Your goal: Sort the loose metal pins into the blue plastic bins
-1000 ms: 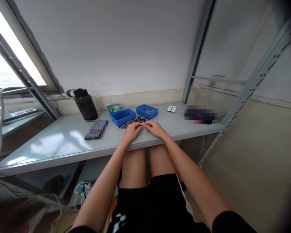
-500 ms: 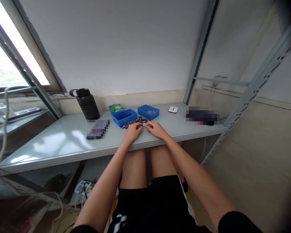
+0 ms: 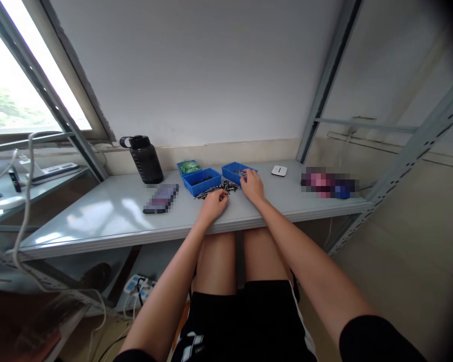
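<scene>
Metal-piece pile runs sideways; left hand nearer, at its front. Right hand right of it, at blue bin. Fingers curled, both; can't tell if pinching.

Can read no text, label, brand or number anywhere. Can see pale marks down the black bottle, a short dark mark on the white square case and white print on the black shorts, but cannot decipher any.
</scene>
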`<state>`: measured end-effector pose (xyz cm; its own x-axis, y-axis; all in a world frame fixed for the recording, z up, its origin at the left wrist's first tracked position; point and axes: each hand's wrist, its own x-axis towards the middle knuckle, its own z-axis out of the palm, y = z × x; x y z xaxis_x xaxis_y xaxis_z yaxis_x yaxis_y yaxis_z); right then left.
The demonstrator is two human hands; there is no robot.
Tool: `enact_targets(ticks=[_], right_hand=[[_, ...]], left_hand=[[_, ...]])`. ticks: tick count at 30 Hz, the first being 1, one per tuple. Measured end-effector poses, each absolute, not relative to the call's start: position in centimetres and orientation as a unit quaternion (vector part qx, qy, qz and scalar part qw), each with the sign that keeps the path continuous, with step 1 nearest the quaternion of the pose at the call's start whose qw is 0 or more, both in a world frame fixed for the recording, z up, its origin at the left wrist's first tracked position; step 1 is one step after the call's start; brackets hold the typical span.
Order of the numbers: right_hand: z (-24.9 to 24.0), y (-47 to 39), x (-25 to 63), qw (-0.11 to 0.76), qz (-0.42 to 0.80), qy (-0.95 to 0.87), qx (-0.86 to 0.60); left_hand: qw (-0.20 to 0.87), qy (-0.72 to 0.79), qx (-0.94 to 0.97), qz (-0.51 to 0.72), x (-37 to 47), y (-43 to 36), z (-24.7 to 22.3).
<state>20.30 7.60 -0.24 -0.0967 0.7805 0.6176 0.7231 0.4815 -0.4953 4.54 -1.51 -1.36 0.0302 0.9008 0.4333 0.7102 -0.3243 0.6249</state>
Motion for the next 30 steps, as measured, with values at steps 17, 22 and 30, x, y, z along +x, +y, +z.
enact_targets(ticks=[17, 22, 30], right_hand=[[-0.8, 4.7, 20.0, 0.318, 0.036, -0.843, -0.433], [-1.2, 5.2, 20.0, 0.276, 0.040, -0.841, -0.464], [-1.1, 5.4, 20.1, 0.244, 0.037, -0.852, -0.461]], left_hand=[[0.293, 0.461, 0.817, 0.184, 1.7, 0.3, 2.6], [0.124, 0.538, 0.792, 0.261, 3.2, 0.6, 0.1], [0.029, 0.560, 0.780, 0.277, 3.9, -0.4, -1.2]])
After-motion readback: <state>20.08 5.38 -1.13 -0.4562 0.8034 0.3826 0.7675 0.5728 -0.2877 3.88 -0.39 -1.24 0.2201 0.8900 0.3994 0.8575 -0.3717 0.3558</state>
